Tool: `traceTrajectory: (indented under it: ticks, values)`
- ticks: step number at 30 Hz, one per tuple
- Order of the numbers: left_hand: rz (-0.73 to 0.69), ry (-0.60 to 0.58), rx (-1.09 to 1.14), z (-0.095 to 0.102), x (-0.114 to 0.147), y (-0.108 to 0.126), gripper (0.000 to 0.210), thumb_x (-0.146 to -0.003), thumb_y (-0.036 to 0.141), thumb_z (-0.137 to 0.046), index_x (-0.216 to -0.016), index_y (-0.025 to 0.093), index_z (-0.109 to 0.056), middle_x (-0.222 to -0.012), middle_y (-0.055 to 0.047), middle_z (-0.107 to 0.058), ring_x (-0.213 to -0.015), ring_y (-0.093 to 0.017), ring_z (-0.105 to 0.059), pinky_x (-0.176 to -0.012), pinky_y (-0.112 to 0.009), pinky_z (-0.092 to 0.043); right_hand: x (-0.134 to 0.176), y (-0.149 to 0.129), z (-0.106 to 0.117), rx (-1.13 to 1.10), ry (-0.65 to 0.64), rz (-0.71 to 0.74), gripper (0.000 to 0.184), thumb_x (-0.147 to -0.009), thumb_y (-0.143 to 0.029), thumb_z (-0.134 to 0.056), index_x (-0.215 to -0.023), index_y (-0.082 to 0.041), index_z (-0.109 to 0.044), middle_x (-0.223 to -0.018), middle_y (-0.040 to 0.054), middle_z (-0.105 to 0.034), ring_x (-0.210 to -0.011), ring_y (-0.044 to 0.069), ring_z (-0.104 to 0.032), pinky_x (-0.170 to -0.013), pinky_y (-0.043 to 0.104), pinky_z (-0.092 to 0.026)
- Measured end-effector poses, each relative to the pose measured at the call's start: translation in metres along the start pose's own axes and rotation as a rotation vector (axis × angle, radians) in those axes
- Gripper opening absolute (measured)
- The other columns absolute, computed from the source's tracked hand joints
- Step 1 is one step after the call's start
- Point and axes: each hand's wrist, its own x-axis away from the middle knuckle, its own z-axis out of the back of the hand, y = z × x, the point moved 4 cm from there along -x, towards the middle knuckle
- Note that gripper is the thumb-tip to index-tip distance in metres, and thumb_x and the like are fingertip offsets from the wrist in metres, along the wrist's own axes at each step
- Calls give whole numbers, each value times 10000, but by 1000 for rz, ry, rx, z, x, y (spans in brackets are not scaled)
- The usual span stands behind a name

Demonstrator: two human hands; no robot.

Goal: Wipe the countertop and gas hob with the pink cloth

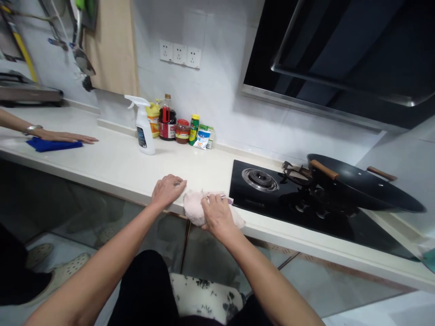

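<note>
A pale pink cloth [194, 209] lies bunched over the front edge of the counter. My right hand [217, 213] is closed on it, fingers bent over its top, just left of the hob. Its far end pokes out beyond my wrist. To the left, my left hand [168, 190] rests on the counter near the edge, apart from the cloth. Its fingers are curled in and I see nothing held in them. Behind it stands a white spray bottle [145, 133].
Another person's hand [64, 136] presses a blue cloth [50, 144] on the counter [102, 160]. Sauce bottles, a red-lidded jar [182, 132] and packets line the wall. A black wok [360, 185] sits on the glass hob [272, 199], under a range hood [340, 54].
</note>
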Motion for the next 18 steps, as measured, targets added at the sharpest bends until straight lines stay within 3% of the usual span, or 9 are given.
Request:
traceTrajectory:
  ticks: [4,7,10,14,16,18]
  values:
    - [-120,44,95,4,14,16,323,-903,373,-505,-1052,189,-725,-1087,-80,-712,-1096,-233,-632,-1019,-365,-490,-21,-23,3,-44,18,22,857,-688,-496,-878,-1352,-126,-481,-1245,184,-551,-1071,327,-496,-904,499,-426]
    - [-347,102,219,4,42,37,373,-967,383,-487,-1253,190,-630,-1225,-100,-663,-1195,-236,-582,-1072,-396,-467,-32,-31,4,-86,24,54,854,-738,-488,-825,-1402,-97,-457,-1281,212,-539,-1105,356,-476,-920,540,-430]
    - [-574,0,212,-4,71,48,520,-986,483,-516,-1440,230,-482,-1385,-119,-590,-1288,-264,-529,-1114,-441,-432,-33,-21,4,-211,-53,105,829,-773,-485,-783,-1440,-114,-458,-1354,223,-516,-1198,381,-445,-995,588,-400]
    - [-682,-140,6,-15,90,45,857,-902,619,-616,-1582,234,-264,-1515,-176,-485,-1390,-326,-451,-1136,-495,-383,-10,27,8,-596,-54,278,752,-834,-473,-742,-1498,-274,-452,-1548,127,-360,-1378,300,-396,-1117,464,-366]
    - [-678,-190,-133,-18,92,48,932,-845,559,-726,-1584,242,-256,-1557,-196,-430,-1428,-352,-407,-1127,-507,-368,9,70,8,-691,76,131,568,-903,-424,-657,-1437,-280,-524,-1563,109,-339,-1371,263,-435,-1113,422,-381]
    - [-648,-230,-278,-20,92,58,964,-766,446,-834,-1555,246,-319,-1567,-211,-403,-1439,-381,-381,-1110,-515,-360,36,118,4,-616,220,-86,452,-948,-419,-580,-1374,-267,-577,-1510,115,-417,-1370,277,-444,-1113,466,-374]
